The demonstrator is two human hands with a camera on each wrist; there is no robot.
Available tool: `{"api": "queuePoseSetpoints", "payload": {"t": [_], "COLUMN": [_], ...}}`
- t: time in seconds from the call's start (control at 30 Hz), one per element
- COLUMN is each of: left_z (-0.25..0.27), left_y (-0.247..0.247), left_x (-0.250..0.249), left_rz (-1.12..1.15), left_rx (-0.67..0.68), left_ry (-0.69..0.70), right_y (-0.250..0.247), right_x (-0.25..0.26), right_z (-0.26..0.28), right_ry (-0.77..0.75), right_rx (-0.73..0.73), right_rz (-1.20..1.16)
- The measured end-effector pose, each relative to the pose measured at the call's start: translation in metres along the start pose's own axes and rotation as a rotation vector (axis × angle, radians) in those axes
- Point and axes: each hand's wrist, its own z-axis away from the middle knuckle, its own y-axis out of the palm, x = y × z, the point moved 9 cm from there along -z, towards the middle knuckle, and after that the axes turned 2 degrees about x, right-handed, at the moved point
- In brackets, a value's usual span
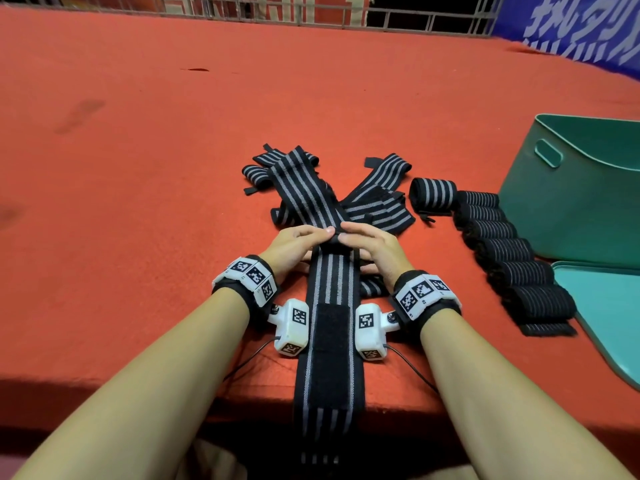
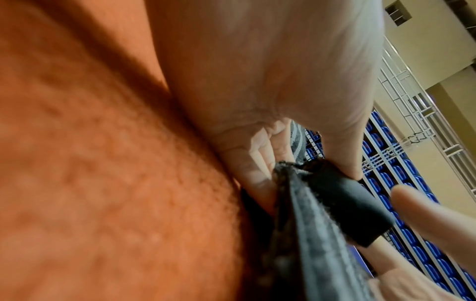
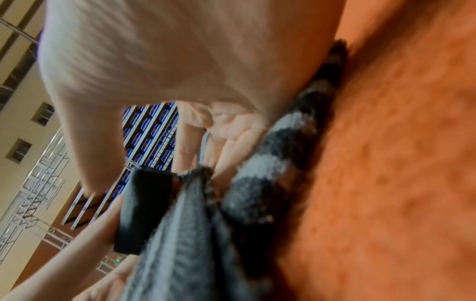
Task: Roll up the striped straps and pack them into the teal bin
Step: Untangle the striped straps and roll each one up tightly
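Strap in hand (image 1: 329,285): black elastic webbing with grey lengthwise stripes and a black hook-and-loop patch near the desk's edge. It runs along the 6–12 o'clock line at centre, its near tail hanging off the desk at 6 o'clock, its far end folded over into the first small turn. Left hand (image 1: 294,249) and right hand (image 1: 372,249) both pinch that folded end, thumbs and fingertips curled round it from either side; the wrist views show the black end tab caught between thumb and fingers. Judgement: the roll is only started. Risk: the first turn is loose and small, so uneven pull between the hands could skew it into a cone, or the elastic could spring open if either pinch slips. The hanging tail could drag the strap sideways off the edge. It also lies over the loose strap pile (image 1: 367,202) at 12 o'clock, whose ends could snag on the patch. Finished rolls (image 1: 498,244) lie in a row at 2–3 o'clock, one more roll (image 1: 433,192) at the row's far end. The teal bin (image 1: 571,202) stands beyond them at 2 o'clock, and a flat teal piece, perhaps its lid (image 1: 609,313), lies at 3–4 o'clock. Nothing can be seen packed yet. Red felt-like desk (image 1: 138,202) throughout.
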Motion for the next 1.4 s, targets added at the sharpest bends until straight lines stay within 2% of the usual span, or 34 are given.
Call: {"api": "queuePoseSetpoints", "payload": {"t": [0.2, 0.47, 0.6, 0.7, 0.9, 1.23, 1.4], "left_z": [0.003, 0.002, 0.003, 0.003, 0.004, 0.005, 0.002], "left_y": [0.003, 0.003, 0.008, 0.007, 0.002, -0.001, 0.002], "left_x": [-0.003, -0.003, -0.001, -0.002, -0.002, -0.001, 0.0], "left_rz": [-0.022, -0.044, -0.006, -0.019, 0.067, 0.045, 0.067], "left_rx": [0.022, 0.043, 0.086, 0.068, 0.066, 0.052, 0.056], "left_ry": [-0.015, 0.024, -0.077, -0.073, -0.051, -0.011, -0.05], "right_y": [-0.002, -0.005, -0.004, -0.003, -0.003, -0.002, -0.009], "right_x": [0.003, -0.002, 0.0, 0.0, -0.001, -0.006, -0.007], "right_z": [0.003, 0.003, 0.003, 0.002, 0.001, -0.001, -0.001], "right_ry": [-0.153, -0.123, -0.142, -0.146, -0.009, 0.033, -0.01], "right_rx": [-0.063, -0.098, -0.097, -0.083, -0.025, 0.015, -0.059], "right_rz": [-0.015, -0.048, -0.068, -0.043, 0.004, 0.011, -0.057]}}
